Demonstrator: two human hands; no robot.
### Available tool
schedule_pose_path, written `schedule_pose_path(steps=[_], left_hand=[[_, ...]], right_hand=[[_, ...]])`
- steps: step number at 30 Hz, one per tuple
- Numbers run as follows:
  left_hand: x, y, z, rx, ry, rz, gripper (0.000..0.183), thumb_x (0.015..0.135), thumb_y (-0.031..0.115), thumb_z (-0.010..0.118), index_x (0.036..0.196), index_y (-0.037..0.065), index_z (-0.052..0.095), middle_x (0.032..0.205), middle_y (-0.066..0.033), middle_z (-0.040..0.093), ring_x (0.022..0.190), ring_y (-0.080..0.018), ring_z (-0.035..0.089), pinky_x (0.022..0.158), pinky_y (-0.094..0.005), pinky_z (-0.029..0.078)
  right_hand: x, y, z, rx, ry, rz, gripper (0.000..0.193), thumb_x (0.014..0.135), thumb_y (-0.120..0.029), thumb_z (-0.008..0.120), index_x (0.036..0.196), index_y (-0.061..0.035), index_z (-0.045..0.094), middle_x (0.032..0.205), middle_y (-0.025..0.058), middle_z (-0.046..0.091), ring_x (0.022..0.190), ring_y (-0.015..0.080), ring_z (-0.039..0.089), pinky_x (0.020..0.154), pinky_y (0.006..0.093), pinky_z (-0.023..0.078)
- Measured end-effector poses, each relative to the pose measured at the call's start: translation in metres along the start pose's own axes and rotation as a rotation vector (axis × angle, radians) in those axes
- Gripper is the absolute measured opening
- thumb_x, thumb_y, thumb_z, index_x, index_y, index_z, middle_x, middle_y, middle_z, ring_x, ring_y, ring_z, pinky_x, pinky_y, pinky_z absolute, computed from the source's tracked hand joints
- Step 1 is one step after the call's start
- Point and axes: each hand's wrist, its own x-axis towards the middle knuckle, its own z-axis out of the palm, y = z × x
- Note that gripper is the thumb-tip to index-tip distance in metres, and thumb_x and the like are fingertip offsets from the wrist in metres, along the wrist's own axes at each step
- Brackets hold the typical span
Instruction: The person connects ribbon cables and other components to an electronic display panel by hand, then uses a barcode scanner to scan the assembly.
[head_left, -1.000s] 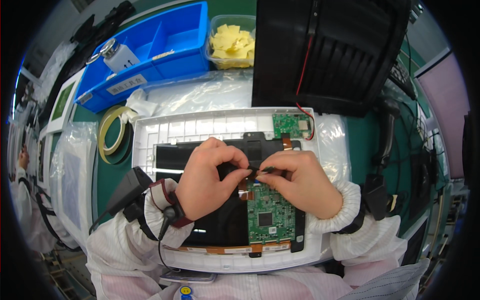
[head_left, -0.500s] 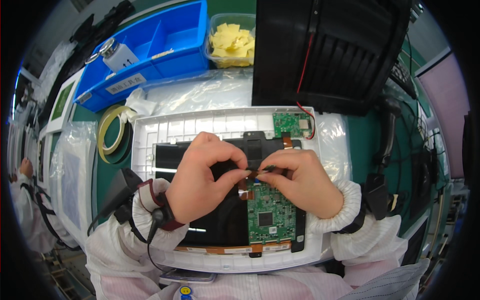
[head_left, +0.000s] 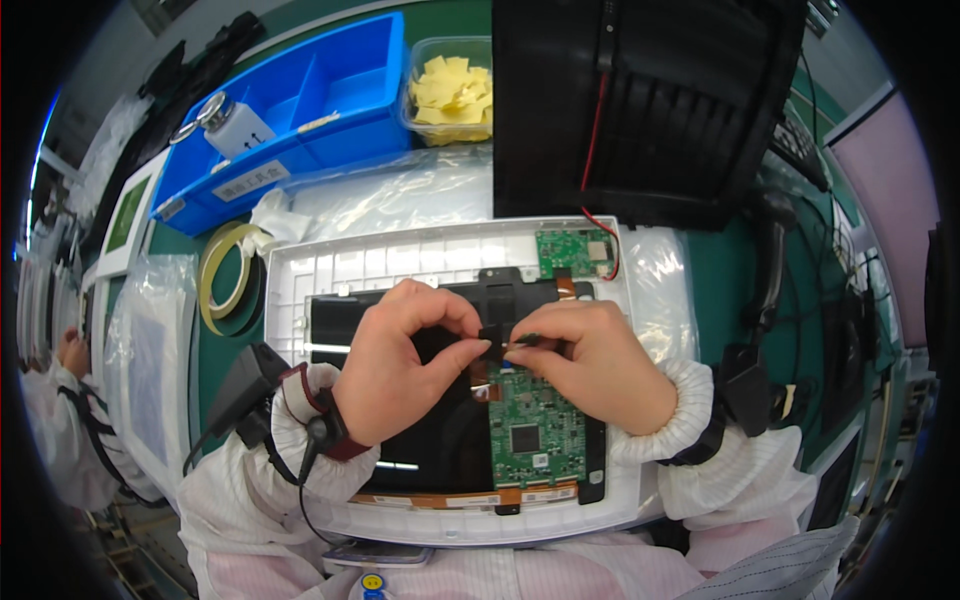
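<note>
My left hand [head_left: 400,355] and my right hand [head_left: 595,360] meet fingertip to fingertip over the upper end of a green circuit board [head_left: 540,425]. The left thumb and forefinger are at the edge of a small black piece [head_left: 491,336], which looks like a strip of tape. My right hand pinches a small dark piece [head_left: 530,341], mostly covered by its fingers. Beneath the hands lies a black display panel [head_left: 430,440] with orange flat cables [head_left: 482,388], set in a white plastic housing [head_left: 330,262]. A smaller green board [head_left: 570,252] sits at the housing's far right corner.
A black case [head_left: 640,110] with a red wire stands behind the housing. Far left are a blue divided bin [head_left: 340,110] holding a white bottle [head_left: 235,128], and a tub of yellow paper pieces [head_left: 450,95]. Tape rolls [head_left: 222,290] lie left; a black handheld scanner [head_left: 768,250] stands right.
The fingertips have parted slightly, and more of the small black piece shows between them. Both hands remain over the same spot, while the whole view has shifted a little.
</note>
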Motion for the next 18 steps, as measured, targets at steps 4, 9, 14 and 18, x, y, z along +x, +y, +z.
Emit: schedule_pose_path(steps=[4,9,14,18], left_hand=[[0.000,-0.004,0.004,0.014,-0.008,-0.013,0.013,0.068,0.003,0.069,0.078,0.005,0.062,0.073,-0.0043,0.059,0.076,-0.0190,0.054,0.070,-0.0283,0.043],[0.000,-0.007,0.007,0.006,-0.012,-0.019,0.012,0.068,0.003,0.069,0.077,0.005,0.062,0.072,-0.0044,0.058,0.075,-0.0192,0.053,0.069,-0.0286,0.042],[-0.001,-0.009,0.008,0.033,0.004,-0.021,0.011,0.067,0.003,0.069,0.076,0.006,0.062,0.069,-0.0044,0.057,0.073,-0.0195,0.052,0.067,-0.0291,0.042],[-0.001,-0.011,0.011,0.035,0.026,-0.008,0.011,0.067,0.004,0.069,0.075,0.006,0.062,0.069,-0.0044,0.056,0.071,-0.0201,0.051,0.065,-0.0300,0.040]], right_hand=[[0.000,-0.002,0.000,-0.005,-0.009,0.028,0.011,0.073,0.000,0.068,0.083,0.0031,0.064,0.071,0.0091,0.060,0.061,0.0143,0.055,0.053,0.0241,0.043],[0.000,0.000,0.000,0.007,-0.005,0.022,0.011,0.073,0.001,0.068,0.082,0.0034,0.063,0.072,0.0087,0.060,0.061,0.0131,0.055,0.053,0.0233,0.042],[0.001,0.000,0.001,0.042,-0.013,0.048,0.010,0.073,0.002,0.067,0.083,0.0036,0.063,0.073,0.0076,0.060,0.062,0.0106,0.054,0.052,0.0217,0.041],[0.001,-0.002,0.000,0.031,-0.003,0.045,0.012,0.073,-0.001,0.065,0.084,0.0041,0.064,0.069,0.0125,0.060,0.059,0.0207,0.057,0.053,0.0279,0.045]])
